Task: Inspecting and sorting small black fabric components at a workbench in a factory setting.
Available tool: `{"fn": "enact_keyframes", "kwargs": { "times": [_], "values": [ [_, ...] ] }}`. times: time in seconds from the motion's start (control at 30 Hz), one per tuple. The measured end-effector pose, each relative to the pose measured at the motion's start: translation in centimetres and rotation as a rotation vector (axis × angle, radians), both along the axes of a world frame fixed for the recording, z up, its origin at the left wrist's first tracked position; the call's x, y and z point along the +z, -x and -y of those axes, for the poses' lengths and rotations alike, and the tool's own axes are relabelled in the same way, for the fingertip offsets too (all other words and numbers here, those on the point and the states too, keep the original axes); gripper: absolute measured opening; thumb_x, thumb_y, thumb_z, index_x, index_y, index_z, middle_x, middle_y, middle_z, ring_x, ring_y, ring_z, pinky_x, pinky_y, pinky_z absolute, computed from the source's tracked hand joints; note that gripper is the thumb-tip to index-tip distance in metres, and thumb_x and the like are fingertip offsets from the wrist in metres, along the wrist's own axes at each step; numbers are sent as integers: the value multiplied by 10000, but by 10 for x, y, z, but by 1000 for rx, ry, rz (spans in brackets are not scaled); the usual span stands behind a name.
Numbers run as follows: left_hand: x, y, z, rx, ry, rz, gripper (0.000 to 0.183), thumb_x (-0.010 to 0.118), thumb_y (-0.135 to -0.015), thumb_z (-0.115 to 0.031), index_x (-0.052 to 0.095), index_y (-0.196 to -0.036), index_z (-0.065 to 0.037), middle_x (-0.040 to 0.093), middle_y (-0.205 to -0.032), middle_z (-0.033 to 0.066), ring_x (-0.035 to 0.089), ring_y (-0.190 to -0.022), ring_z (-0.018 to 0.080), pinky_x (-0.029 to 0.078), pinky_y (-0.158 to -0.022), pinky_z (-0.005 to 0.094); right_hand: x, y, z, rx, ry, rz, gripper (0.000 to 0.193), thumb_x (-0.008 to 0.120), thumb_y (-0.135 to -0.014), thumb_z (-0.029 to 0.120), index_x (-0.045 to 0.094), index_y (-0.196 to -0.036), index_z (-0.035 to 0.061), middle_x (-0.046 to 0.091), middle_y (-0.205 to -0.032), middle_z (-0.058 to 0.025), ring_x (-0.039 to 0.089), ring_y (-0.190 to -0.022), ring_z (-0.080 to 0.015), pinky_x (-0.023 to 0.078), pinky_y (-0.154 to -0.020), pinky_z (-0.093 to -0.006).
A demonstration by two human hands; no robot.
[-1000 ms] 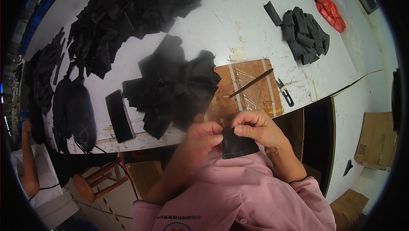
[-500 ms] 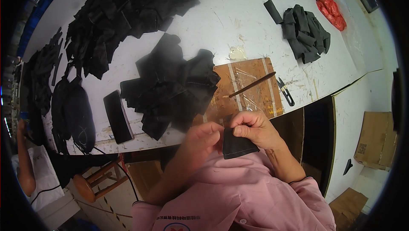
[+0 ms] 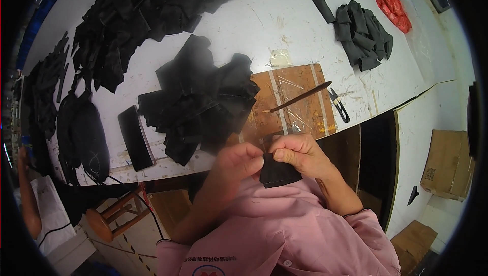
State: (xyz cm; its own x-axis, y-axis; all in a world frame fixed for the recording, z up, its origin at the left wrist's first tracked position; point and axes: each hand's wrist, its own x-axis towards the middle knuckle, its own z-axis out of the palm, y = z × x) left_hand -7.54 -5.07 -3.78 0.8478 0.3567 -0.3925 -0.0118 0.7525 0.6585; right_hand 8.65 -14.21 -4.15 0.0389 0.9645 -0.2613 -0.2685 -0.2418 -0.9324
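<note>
A small black fabric piece (image 3: 278,175) with a pale stitched line near its lower edge hangs between my hands, in front of my chest. My right hand (image 3: 299,155) pinches its upper edge between thumb and fingers. At the fabric's upper left edge, my left hand (image 3: 238,166) is closed in a pinch, slightly blurred. Just beyond them, on the table edge, a brown board (image 3: 300,80) with tape strips carries a dark pointed stick (image 3: 302,97). Thread snips (image 3: 339,105) lie right of the board. Left of it spreads a pile of black fabric pieces (image 3: 201,90).
A larger black fabric heap (image 3: 147,11) covers the far left of the white table (image 3: 264,16). A phone (image 3: 136,138) lies near the front edge. Dark strips (image 3: 363,37) and a red bag (image 3: 391,9) sit at right. A wooden stool (image 3: 104,222) stands lower left.
My left hand has moved in against the fabric's edge, closing the gap seen before. The fabric has shifted slightly left and up, and the whole view has shifted a little.
</note>
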Motion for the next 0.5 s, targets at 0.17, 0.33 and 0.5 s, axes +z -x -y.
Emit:
{"fn": "enact_keyframes", "kwargs": {
  "times": [0.17,0.33,0.5],
  "values": [
    [3,4,-2,-20,-32,-68,133,538,-795,-111,543,-855,8,570,-753,22,506,-681,58,399,-633,185,0,0,-2,30,11,54,108,520,-826,92,558,-771,7,518,-666,22,432,-651,-32,368,-583,-189],
    [12,7,-5,-28,-86,-153,127,508,-776,-48,539,-858,44,583,-768,65,530,-674,79,412,-629,188,1,0,-6,82,-70,169,132,527,-829,114,552,-760,3,493,-639,11,423,-619,-45,365,-570,-197],
    [14,12,-8,-32,-144,-165,117,505,-771,-38,554,-829,52,584,-741,60,529,-655,82,417,-611,186,1,2,-9,97,-86,180,131,531,-824,112,555,-756,3,485,-628,-6,428,-610,-58,366,-561,-206]
  ]
}}
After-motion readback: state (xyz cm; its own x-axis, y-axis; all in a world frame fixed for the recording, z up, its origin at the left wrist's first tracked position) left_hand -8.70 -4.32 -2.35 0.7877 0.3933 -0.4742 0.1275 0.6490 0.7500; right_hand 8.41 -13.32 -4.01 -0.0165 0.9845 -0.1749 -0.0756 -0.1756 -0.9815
